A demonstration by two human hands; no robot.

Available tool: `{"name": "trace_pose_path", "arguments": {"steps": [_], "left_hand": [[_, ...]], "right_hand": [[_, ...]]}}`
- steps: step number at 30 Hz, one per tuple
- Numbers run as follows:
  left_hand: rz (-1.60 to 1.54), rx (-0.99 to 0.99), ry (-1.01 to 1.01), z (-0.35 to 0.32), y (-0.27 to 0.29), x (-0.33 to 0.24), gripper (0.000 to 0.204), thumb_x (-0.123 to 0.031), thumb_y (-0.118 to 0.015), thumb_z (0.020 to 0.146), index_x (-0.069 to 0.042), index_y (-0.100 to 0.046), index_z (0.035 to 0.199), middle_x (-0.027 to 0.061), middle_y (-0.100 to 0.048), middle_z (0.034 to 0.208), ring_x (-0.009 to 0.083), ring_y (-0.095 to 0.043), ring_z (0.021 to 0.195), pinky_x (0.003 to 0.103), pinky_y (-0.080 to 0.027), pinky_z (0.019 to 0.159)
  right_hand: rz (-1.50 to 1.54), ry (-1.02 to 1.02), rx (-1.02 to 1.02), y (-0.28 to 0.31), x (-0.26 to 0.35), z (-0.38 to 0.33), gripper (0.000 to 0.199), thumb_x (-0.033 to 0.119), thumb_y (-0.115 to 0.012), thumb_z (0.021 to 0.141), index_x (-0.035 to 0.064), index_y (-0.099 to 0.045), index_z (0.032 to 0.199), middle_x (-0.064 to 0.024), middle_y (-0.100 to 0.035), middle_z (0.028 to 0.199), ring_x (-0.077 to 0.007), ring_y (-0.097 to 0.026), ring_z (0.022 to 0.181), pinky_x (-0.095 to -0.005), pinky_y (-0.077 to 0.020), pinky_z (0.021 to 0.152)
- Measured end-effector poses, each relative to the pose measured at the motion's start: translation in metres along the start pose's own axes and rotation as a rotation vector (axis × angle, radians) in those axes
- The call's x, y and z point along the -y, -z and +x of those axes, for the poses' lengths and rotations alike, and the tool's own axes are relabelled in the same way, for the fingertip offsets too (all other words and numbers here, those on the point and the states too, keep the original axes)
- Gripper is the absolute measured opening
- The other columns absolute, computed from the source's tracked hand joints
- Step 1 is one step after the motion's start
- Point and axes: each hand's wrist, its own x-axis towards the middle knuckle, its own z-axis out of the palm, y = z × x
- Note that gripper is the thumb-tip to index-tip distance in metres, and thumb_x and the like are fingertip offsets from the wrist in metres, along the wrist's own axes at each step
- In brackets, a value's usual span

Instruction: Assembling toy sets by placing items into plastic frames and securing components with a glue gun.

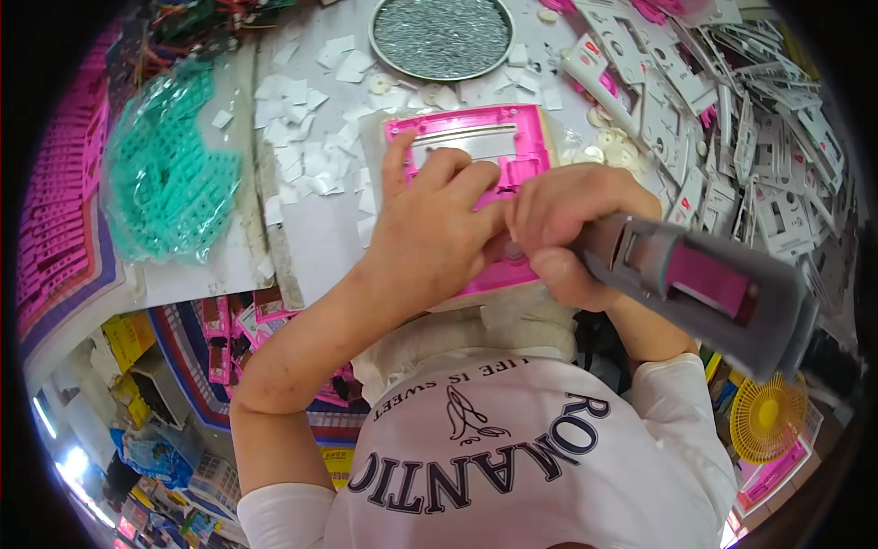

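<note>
Left: passable lane on bench (315, 252) between teal bag (174, 169) and left forearm (334, 316) | Far: round tray (430, 77) obstructs | Right: panel heap (668, 114), loose discs (615, 151) obstruct | Near right: grey tool (713, 293) juts from right hand (581, 220) | Centre: left hand (430, 224) overlaps pink shell (526, 128)
</note>
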Motion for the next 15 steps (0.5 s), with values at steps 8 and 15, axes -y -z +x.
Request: {"name": "trace_pose_path", "arguments": {"steps": [8, 15], "left_hand": [[-0.091, -0.018, -0.063, -0.006, 0.008, 0.01, 0.021, -0.027, -0.076, 0.08, -0.013, -0.074, 0.094, 0.0052, -0.064, 0.116, 0.027, -0.056, 0.117, 0.064, -0.032, 0.108], [0.327, -0.151, 0.658, -0.048, 0.158, 0.139, 0.017, -0.013, -0.071, 0.087, -0.002, -0.074, 0.1, 0.0127, -0.075, 0.096, 0.0273, -0.071, 0.086, 0.036, -0.055, 0.077]], "right_hand": [[0.411, -0.069, -0.12, 0.012, -0.016, 0.004, 0.041, 0.028, -0.083, 0.087, 0.0067, -0.057, 0.112, -0.0006, -0.058, 0.073, -0.0135, -0.055, 0.061, -0.0304, -0.046, 0.056], [0.247, 0.045, -0.065, 0.091, 0.024, 0.022, 0.04, 0.031, -0.065, 0.098, 0.0131, -0.051, 0.131, 0.0072, -0.045, 0.071, -0.0088, -0.04, 0.064, -0.0301, -0.035, 0.068]]}}
